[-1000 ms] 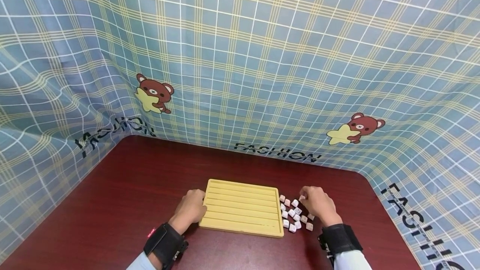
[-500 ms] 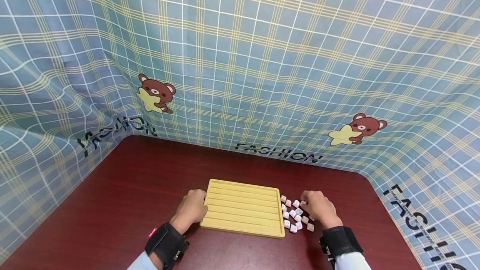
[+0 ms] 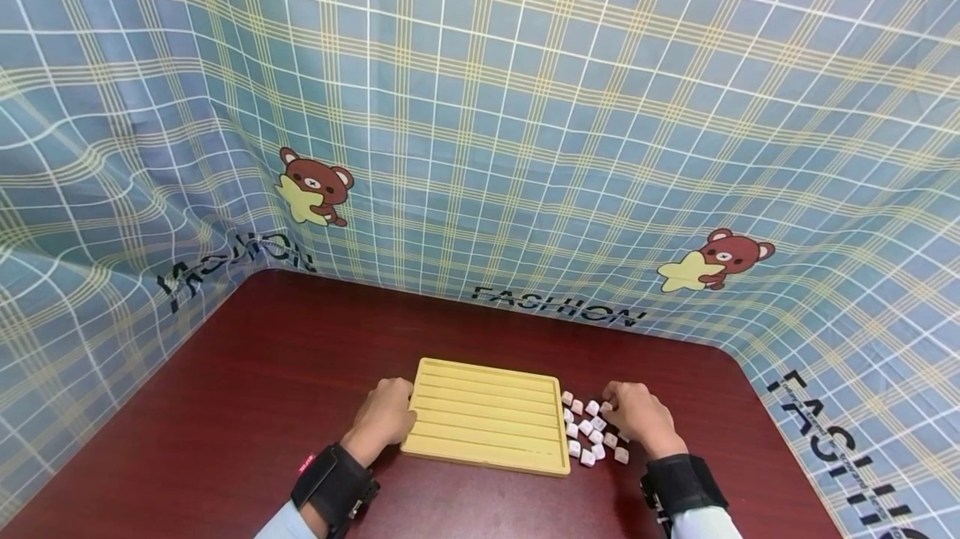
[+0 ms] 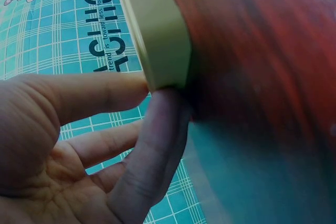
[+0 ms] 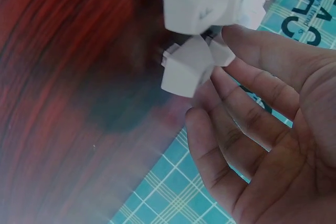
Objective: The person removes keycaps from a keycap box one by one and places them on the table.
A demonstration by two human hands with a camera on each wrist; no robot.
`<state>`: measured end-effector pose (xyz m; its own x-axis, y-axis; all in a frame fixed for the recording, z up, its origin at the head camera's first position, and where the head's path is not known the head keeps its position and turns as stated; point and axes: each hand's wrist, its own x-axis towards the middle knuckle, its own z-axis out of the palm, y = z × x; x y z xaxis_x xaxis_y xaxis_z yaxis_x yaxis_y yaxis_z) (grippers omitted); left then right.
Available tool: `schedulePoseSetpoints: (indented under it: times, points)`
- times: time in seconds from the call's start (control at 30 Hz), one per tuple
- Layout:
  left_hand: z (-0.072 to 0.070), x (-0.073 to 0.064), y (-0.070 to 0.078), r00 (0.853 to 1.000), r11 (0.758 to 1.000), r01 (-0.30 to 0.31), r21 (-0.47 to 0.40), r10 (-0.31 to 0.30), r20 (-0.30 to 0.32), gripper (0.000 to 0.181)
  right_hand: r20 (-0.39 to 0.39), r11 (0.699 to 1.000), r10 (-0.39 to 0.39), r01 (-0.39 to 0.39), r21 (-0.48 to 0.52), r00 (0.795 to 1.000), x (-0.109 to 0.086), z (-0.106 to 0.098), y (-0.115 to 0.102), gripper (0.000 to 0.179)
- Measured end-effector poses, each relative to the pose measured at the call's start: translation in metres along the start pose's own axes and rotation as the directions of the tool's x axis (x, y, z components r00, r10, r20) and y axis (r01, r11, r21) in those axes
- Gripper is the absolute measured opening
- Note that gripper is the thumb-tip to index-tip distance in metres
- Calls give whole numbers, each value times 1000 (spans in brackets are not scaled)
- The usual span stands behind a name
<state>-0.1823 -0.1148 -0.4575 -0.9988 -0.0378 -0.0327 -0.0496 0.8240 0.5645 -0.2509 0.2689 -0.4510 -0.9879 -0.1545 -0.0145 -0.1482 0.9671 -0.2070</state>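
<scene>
A yellow tray [image 3: 487, 418] with long parallel ridges lies flat on the table. At its left edge my left hand [image 3: 384, 414] pinches the rim; in the left wrist view the thumb and a finger meet at the corner of the tray [image 4: 165, 40]. Small white and pinkish keycaps [image 3: 587, 427] lie scattered along the tray's right side. Over their right part is my right hand [image 3: 637, 416], its thumb and fingertips pinching a keycap [image 5: 223, 53]. Close by, in the right wrist view, are a larger-looking keycap [image 5: 186, 69] and one with a printed letter [image 5: 197, 3].
The dark red wooden table [image 3: 315, 339] has rounded far corners. A blue checked cloth [image 3: 480, 147] with bears and lettering hangs behind it and along both sides. Each wrist wears a black band [image 3: 330, 485].
My right hand has come slightly nearer over the keycaps, its fingertips lower at one of them. The left hand stays at the tray's edge. The whole view has shifted a little.
</scene>
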Motion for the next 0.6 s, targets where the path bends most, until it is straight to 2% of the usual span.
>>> schedulePoseSetpoints:
  times: [0.43, 0.6]
  points:
    - [4, 3, 2, 1000, 1000, -11, 23, 11, -3, 4, -46, 1000, -15, 14, -28, 999, -10, -7, -2, 20]
    - [2, 2, 0, 1000, 1000, -6, -4, 6, 12, 4, -135, 999, -47, 46, -9, 990, -14, -12, -17, 17]
